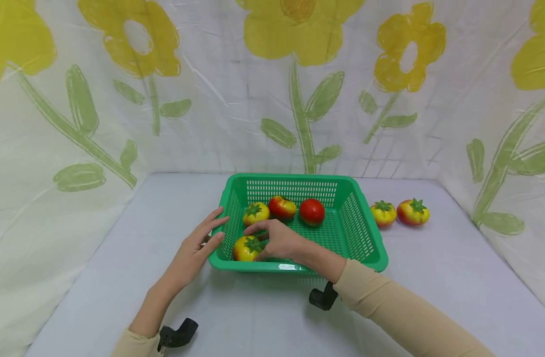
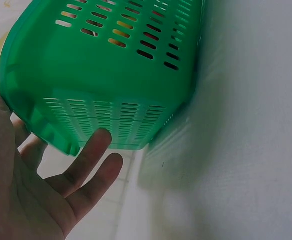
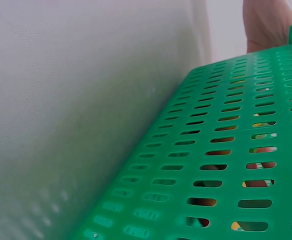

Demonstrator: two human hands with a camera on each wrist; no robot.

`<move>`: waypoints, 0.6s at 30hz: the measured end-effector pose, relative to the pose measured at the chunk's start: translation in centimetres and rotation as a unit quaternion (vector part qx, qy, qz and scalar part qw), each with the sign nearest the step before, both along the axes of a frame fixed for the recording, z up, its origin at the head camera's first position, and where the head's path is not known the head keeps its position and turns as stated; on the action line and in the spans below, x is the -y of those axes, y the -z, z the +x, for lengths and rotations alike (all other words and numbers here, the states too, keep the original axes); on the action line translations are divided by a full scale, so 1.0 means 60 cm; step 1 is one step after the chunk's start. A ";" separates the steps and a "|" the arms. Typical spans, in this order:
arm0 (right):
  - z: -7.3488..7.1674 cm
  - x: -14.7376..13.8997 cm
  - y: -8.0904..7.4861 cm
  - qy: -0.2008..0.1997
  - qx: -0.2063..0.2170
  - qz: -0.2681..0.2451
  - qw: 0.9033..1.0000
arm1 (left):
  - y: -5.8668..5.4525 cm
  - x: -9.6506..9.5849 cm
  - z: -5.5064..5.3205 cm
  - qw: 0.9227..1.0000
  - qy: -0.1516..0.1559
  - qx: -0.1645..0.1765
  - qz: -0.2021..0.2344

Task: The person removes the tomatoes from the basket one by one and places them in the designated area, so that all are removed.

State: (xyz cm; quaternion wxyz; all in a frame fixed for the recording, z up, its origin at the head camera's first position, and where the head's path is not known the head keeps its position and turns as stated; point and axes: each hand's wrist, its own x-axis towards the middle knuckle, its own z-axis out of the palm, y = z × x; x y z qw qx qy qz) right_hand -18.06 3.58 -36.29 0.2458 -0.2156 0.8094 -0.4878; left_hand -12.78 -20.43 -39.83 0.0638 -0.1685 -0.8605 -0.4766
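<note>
My right hand [image 1: 278, 241] reaches over the front rim into a green plastic basket [image 1: 294, 267]. Its curled fingers and thumb hold a yellow-red toy tomato [image 1: 243, 249] with a green leafy top, in the near left corner. My left hand [image 1: 194, 250] lies at the basket's left rim, thumb and fingers extended. In the left wrist view, that hand [image 2: 41, 195] has two straight fingers outside the wall. Farther back in the basket are another yellow tomato [image 1: 257, 213], a red-yellow one [image 1: 281, 207] and a red one [image 1: 312, 212]. In the right wrist view, the basket wall [image 3: 226, 130] hides the right hand's fingers.
Two more yellow-red tomatoes [image 1: 383, 214] with green tops sit on the white table [image 1: 433, 277], right of the basket. Behind the table hangs a white curtain [image 1: 210, 124] painted with yellow flowers. Black wrist cameras [image 1: 177, 334] jut below both forearms.
</note>
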 end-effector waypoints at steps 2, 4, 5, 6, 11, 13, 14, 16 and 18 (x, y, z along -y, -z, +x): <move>0.000 0.000 0.001 0.000 -0.002 0.003 1.000 | 0.000 0.000 0.000 1.000 -0.002 0.002 0.001; 0.000 0.001 0.002 0.000 -0.007 0.008 1.000 | 0.001 0.000 0.001 1.000 -0.004 0.003 0.002; 0.000 0.001 0.002 0.000 -0.010 0.011 1.000 | 0.002 0.000 0.001 1.000 -0.004 0.002 0.004; -0.001 0.001 0.003 0.000 -0.013 0.014 1.000 | 0.003 0.000 0.001 1.000 -0.006 0.004 0.004; 0.000 0.002 0.000 -0.002 -0.020 0.015 1.000 | 0.003 -0.001 -0.001 1.000 -0.006 0.000 0.005; 0.000 0.001 -0.002 -0.003 -0.020 0.014 1.000 | 0.003 -0.001 -0.001 1.000 -0.004 -0.002 0.004; 0.001 0.001 -0.002 -0.003 -0.021 0.015 1.000 | 0.003 0.000 -0.001 1.000 -0.004 -0.002 0.004; 0.001 0.001 -0.003 -0.005 -0.022 0.017 1.000 | 0.004 0.000 -0.002 1.000 -0.001 -0.004 0.003; 0.000 0.000 -0.002 -0.005 -0.023 0.019 1.000 | 0.005 0.000 -0.003 1.000 0.000 -0.004 0.003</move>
